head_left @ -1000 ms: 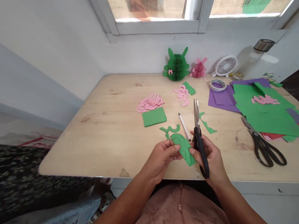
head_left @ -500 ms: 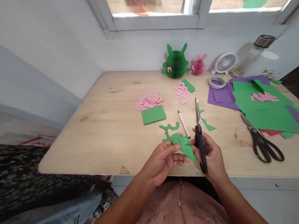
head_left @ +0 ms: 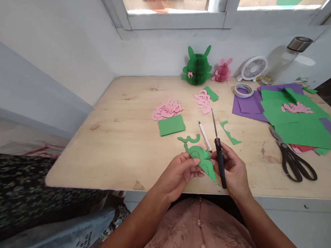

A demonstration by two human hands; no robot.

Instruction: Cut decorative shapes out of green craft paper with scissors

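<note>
Between the pinched fingers of the left hand, part-cut green paper is being held, its outer edge seemingly mostly trimmed, its drawn inner curves apparently uncut. Just beside it, the right hand is gripping black-handled scissors in bent fingers. Beyond these, a green offcut is lying on the desk.
</note>
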